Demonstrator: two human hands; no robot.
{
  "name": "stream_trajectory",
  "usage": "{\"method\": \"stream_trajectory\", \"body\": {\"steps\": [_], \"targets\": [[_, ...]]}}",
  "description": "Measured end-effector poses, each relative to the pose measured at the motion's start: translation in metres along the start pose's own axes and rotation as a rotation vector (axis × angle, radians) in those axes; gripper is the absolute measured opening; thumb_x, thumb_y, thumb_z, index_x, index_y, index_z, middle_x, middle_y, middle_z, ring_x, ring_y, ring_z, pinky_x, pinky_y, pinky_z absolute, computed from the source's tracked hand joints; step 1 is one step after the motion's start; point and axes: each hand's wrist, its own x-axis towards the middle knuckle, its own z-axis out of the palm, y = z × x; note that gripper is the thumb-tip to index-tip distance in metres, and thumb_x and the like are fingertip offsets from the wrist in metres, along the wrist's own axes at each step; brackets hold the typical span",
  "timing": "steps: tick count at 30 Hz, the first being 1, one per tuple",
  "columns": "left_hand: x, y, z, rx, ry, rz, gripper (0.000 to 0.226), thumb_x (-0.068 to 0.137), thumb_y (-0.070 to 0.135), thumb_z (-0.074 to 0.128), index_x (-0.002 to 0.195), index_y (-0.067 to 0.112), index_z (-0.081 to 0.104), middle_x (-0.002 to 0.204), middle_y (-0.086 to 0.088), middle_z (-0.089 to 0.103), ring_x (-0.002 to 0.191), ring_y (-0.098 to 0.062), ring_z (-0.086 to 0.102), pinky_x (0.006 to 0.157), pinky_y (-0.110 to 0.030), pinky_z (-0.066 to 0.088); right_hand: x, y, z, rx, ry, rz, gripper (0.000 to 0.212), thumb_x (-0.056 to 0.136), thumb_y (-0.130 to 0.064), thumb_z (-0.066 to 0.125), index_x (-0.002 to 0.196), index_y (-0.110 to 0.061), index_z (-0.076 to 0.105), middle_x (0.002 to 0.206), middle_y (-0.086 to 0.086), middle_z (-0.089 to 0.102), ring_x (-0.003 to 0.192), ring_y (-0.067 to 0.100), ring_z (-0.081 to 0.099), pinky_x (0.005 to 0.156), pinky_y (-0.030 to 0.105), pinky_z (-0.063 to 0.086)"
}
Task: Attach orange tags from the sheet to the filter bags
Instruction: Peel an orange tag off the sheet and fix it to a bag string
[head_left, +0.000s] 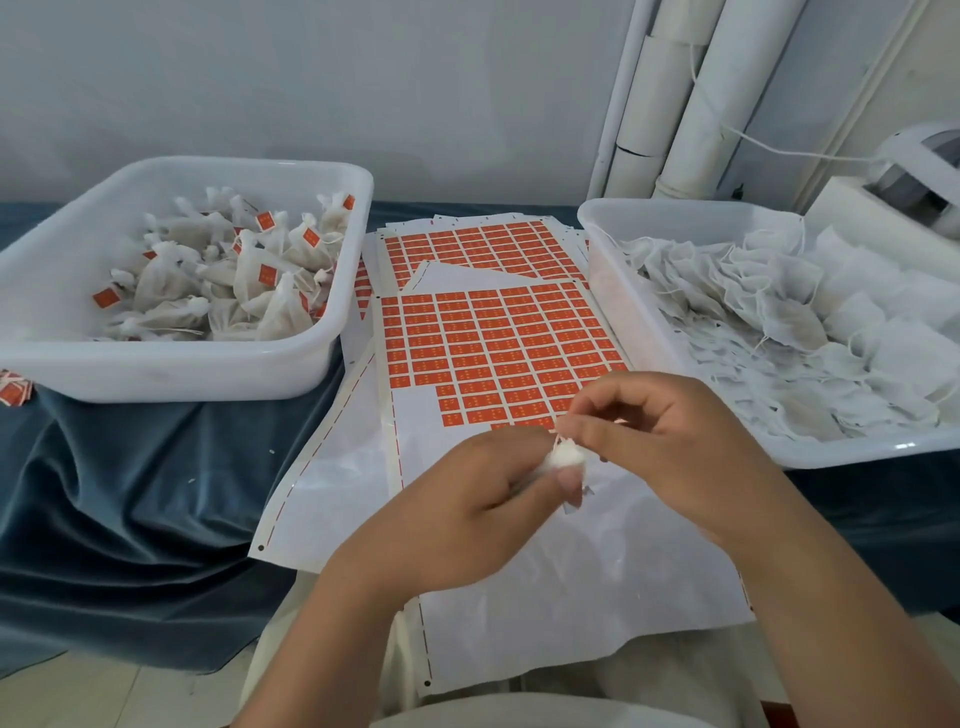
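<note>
Left of the sheet (415, 415) sits the tub of tagged bags (171, 374), and right of it the tub of bare ones (685, 208). Over the sheet's near, stripped part the left hand (467, 499) grips a bunched filter bag (561, 460), and the right hand (670, 431) pinches its string (558, 439). I'd worry the thin string slips from that pinch, or a tag sticks crooked. Whether a tag is held, I cannot tell.

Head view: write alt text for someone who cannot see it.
The left hand grips a white filter bag over a sheet of orange tags while the right hand pinches its string. A left tub holds tagged bags, a right tub untagged bags.
</note>
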Motion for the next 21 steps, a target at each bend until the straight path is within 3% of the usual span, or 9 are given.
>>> {"method": "stream_trajectory", "body": {"steps": [4,7,11,17,21], "targets": [[-0.001,0.001,-0.005,-0.216,0.022,-0.009,0.029,0.112,0.034,0.042,0.094,0.043,0.063,0.081,0.018,0.059,0.077,-0.007,0.057,0.074,-0.015,0.046,-0.001,0.001,0.000,-0.017,-0.034,-0.086,0.007,0.093,-0.033,0.073,0.090,-0.037,0.077,0.090,-0.011,0.074,0.086,0.011,0.070,0.075,0.017,0.053],[-0.002,0.000,-0.006,-0.326,0.046,-0.044,0.030,0.108,0.043,0.042,0.089,0.044,0.066,0.080,0.014,0.058,0.076,-0.005,0.055,0.074,-0.018,0.048,-0.001,0.000,0.006,-0.200,0.013,-0.239,0.011,0.096,-0.024,0.070,0.092,-0.032,0.075,0.091,-0.013,0.070,0.090,0.016,0.068,0.075,0.014,0.050],[-0.001,-0.004,-0.006,-0.359,0.069,-0.088,0.033,0.106,0.047,0.041,0.087,0.041,0.067,0.078,0.019,0.058,0.075,-0.003,0.055,0.075,-0.017,0.048,-0.003,-0.004,0.004,-0.393,0.033,-0.384,0.013,0.099,-0.021,0.065,0.095,-0.026,0.076,0.090,-0.017,0.065,0.088,0.009,0.065,0.075,0.009,0.046],[-0.002,-0.009,-0.007,-0.361,0.044,-0.130,0.032,0.104,0.051,0.042,0.087,0.045,0.068,0.084,0.019,0.063,0.080,0.000,0.059,0.078,-0.013,0.047,-0.004,-0.004,0.001,-0.445,0.004,-0.402,0.010,0.094,-0.019,0.070,0.096,-0.023,0.080,0.089,-0.021,0.063,0.086,0.007,0.064,0.075,0.010,0.046],[-0.002,-0.014,-0.009,-0.381,-0.001,-0.186,0.035,0.105,0.049,0.042,0.084,0.042,0.069,0.086,0.010,0.065,0.083,-0.007,0.061,0.083,-0.023,0.052,-0.003,-0.003,0.001,-0.437,0.008,-0.389,0.011,0.092,-0.018,0.071,0.094,-0.022,0.081,0.087,-0.017,0.066,0.085,0.007,0.065,0.074,0.011,0.047]]}}
